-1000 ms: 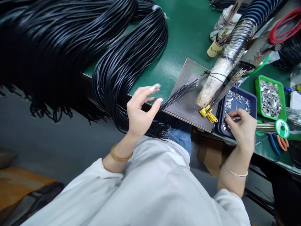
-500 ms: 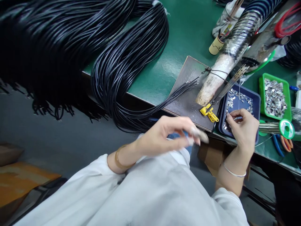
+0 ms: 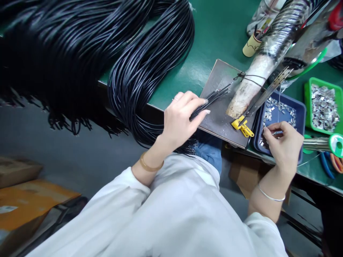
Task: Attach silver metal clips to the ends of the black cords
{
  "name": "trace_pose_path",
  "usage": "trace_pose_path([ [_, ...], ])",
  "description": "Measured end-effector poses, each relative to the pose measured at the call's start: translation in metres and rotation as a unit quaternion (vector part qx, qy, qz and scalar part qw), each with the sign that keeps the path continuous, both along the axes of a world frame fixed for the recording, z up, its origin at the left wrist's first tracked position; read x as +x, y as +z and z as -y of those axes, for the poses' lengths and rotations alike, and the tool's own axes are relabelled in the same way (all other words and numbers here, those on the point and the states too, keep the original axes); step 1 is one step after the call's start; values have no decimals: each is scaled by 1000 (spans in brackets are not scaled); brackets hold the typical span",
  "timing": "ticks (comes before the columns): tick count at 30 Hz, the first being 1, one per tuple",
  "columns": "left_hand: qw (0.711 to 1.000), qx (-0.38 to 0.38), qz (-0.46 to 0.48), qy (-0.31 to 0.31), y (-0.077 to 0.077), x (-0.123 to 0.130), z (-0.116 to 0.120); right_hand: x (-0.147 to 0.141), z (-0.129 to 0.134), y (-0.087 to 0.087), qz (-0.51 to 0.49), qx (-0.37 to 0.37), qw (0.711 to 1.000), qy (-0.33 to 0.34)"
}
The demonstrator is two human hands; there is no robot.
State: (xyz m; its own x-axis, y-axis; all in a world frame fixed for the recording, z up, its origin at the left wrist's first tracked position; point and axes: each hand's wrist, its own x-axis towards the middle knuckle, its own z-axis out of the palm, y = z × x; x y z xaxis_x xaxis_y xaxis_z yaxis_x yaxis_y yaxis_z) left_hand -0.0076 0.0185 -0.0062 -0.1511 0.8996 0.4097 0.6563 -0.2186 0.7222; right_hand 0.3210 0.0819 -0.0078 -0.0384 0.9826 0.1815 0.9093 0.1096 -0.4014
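My left hand (image 3: 182, 116) is at the front edge of the brown board (image 3: 223, 76), its thumb and fingers around a thin bundle of black cables (image 3: 214, 98). The cable tips lie on the board, pointing to the white tube. My right hand (image 3: 285, 141) is over the dark blue tray (image 3: 300, 123) of small metal pieces (image 3: 269, 110). Its thumb and forefinger are pinched together; what is between them is too small to make out. A yellow clip-like piece (image 3: 242, 126) lies on the board between my hands.
Large black cable coils (image 3: 150, 60) cover the left of the green table (image 3: 214, 28) and hang over its edge. A white tube (image 3: 248, 85) slants over the board. At the right are a green tray (image 3: 308, 103), a solder spool (image 3: 336, 144) and pliers (image 3: 327, 166).
My left hand has moved left and up from in front of the board and closed on the cable bundle. My right hand remains pinched over the blue tray. The view has shifted slightly.
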Motion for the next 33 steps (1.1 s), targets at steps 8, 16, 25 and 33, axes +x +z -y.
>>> trace_pose_path([
  [8, 978, 20, 189, 92, -18, -11, -17, -3, 2, 2, -54, 110, 992, -15],
  [16, 934, -26, 55, -352, 16, 33, 25, -36, 27, 24, -283, 147, 948, -22],
  [25, 709, -362, 489, -356, -27, 48, 7, -87, 72, 22, -276, 195, 939, 58],
  [33, 787, -240, 497, -276, -8, 57, 8, -103, 70, 2, -338, 103, 929, 106],
])
